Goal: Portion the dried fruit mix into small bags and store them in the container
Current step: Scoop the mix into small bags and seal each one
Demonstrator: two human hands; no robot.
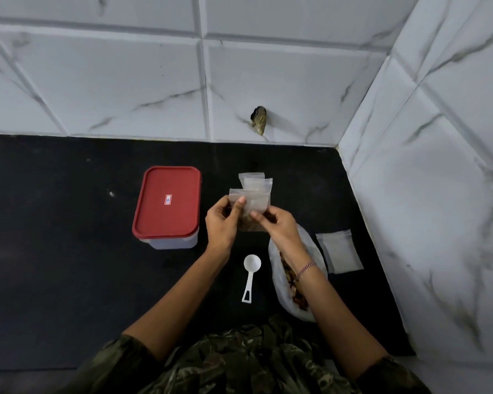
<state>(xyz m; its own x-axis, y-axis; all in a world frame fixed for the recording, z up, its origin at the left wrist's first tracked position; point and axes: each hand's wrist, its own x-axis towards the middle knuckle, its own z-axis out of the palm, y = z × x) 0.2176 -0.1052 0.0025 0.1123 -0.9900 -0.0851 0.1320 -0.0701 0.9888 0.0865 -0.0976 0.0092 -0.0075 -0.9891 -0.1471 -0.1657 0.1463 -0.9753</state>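
Observation:
Above the black counter (69,251), my left hand (221,223) and my right hand (279,226) together pinch a bunch of small clear bags (252,191). The bags fan out upward, and brown dried fruit shows in their lower part between my fingers. A clear container with a red lid (167,204) stands closed to the left of my hands. The large bag of dried fruit mix (293,285) lies open under my right forearm. A white plastic scoop (251,275) lies between my arms.
A flat stack of empty clear bags (339,251) lies at the right, near the tiled side wall. Marble-look tiles close off the back and right of the counter. A dark hole (259,120) shows in the back wall.

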